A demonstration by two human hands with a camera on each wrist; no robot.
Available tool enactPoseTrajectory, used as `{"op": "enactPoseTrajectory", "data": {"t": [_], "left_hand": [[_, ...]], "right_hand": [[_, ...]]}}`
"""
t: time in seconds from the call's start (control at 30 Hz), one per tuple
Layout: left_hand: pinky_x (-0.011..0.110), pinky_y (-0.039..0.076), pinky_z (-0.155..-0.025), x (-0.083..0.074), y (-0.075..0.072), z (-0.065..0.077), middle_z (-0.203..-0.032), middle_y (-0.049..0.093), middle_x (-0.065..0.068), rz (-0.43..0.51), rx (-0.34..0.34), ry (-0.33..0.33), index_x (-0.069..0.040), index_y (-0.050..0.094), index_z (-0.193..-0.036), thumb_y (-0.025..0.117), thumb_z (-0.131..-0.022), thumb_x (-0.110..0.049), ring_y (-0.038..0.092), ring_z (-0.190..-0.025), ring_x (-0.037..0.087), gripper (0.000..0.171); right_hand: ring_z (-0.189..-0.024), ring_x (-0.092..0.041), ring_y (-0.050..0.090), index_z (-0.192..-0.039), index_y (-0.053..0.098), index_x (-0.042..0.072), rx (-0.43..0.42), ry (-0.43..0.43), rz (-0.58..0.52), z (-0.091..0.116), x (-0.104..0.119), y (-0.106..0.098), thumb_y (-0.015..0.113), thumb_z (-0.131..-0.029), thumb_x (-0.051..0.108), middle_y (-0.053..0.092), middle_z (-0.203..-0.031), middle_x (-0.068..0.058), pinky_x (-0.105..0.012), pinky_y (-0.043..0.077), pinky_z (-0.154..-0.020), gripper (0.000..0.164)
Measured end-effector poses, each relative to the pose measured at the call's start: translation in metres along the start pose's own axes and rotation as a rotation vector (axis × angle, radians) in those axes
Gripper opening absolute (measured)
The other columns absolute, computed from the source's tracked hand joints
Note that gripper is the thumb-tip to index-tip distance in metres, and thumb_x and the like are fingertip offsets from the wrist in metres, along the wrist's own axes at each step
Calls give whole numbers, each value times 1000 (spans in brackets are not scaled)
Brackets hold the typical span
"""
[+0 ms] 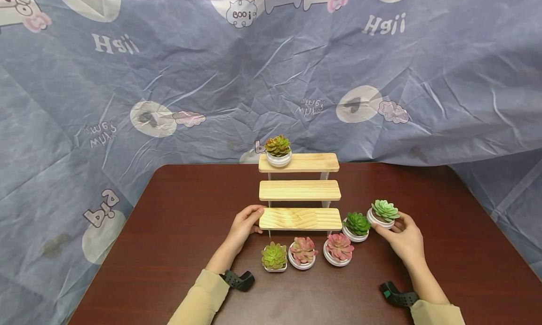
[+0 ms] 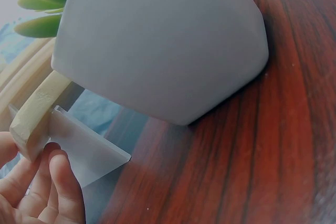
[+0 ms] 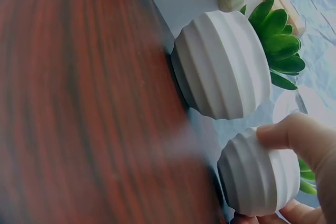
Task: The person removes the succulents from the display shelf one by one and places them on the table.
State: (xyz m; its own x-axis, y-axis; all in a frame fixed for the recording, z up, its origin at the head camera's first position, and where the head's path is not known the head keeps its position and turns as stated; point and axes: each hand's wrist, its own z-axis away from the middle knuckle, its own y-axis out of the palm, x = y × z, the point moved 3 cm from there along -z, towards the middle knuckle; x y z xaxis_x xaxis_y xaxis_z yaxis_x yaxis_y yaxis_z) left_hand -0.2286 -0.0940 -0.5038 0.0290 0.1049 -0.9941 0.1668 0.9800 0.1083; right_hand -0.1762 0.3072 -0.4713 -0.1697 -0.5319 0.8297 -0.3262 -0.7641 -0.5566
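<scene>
A three-tier wooden stand on clear supports stands at the table's back. My left hand pinches the left end of its lowest board, fingers under the wood. With thumb and fingers on either side, my right hand grips the ribbed white pot of a pale green succulent, right of the stand. Beside it sits a dark green succulent in a similar pot. On the top board's left end is a reddish-green succulent.
In front of the stand are a yellow-green succulent in an angular white pot and two pink succulents, one in the middle and one to the right. A printed blue cloth hangs behind the dark red table.
</scene>
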Motion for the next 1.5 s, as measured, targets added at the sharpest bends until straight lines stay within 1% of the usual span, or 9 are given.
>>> {"op": "enactPoseTrajectory", "data": {"t": [0.2,0.33,0.4,0.47,1.13,1.23,1.33,1.4,1.5], "left_hand": [[26,51,-57,-20,5,8,-92,60,5,4,21,-17,4,58,-117,53,-98,-18,55,-68,14,30],[26,52,-58,-28,6,11,-93,59,4,-2,32,-23,6,56,-118,51,-98,-15,55,-69,15,29],[26,52,-58,-28,6,11,-94,59,4,-5,34,-22,6,56,-118,51,-98,-15,56,-69,14,30],[26,52,-59,-28,7,11,-95,59,4,-5,37,-21,6,56,-118,51,-98,-15,56,-70,14,30],[27,52,-59,-28,6,11,-100,60,4,-4,33,-26,5,57,-118,52,-98,-15,56,-72,16,29],[27,52,-59,-28,6,11,-99,60,4,-5,30,-26,5,57,-118,52,-98,-15,56,-72,15,29],[27,52,-59,-28,6,11,-99,60,4,-9,32,-30,5,57,-118,52,-98,-15,56,-73,16,29],[27,52,-59,-27,6,11,-99,60,4,-13,32,-30,5,57,-118,51,-98,-16,56,-73,16,29],[28,52,-59,-18,3,7,-99,60,4,-8,27,-39,4,57,-119,51,-98,-17,56,-73,16,30]], "right_hand": [[-80,16,43,-134,38,-10,11,-16,-12,-1,0,1,77,-78,21,53,-120,-30,0,38,-64,74],[-100,-17,60,-135,35,-11,46,-36,8,0,2,1,76,-79,20,49,-123,-32,0,37,-64,76],[-110,-37,55,-135,33,-12,66,-44,20,0,3,1,75,-80,20,47,-124,-33,0,36,-64,77],[-113,-45,50,-135,31,-12,85,-53,19,1,4,0,75,-81,20,45,-126,-34,0,36,-64,77],[-117,-46,46,-141,29,-8,95,-109,6,2,23,-11,74,-82,21,40,-132,-33,1,33,-67,79],[-117,-44,46,-140,31,-7,85,-122,10,2,29,-12,73,-83,21,42,-132,-30,-10,41,-81,77],[-119,-44,44,-140,32,-7,77,-137,2,2,35,-13,73,-82,21,43,-132,-30,-37,42,-97,75],[-121,-46,42,-139,33,-7,74,-145,-3,1,39,-13,73,-83,21,42,-133,-31,-53,37,-97,75],[-122,-46,40,-139,33,-8,69,-159,-9,0,44,-13,72,-83,21,42,-134,-31,-57,34,-97,74]]}}
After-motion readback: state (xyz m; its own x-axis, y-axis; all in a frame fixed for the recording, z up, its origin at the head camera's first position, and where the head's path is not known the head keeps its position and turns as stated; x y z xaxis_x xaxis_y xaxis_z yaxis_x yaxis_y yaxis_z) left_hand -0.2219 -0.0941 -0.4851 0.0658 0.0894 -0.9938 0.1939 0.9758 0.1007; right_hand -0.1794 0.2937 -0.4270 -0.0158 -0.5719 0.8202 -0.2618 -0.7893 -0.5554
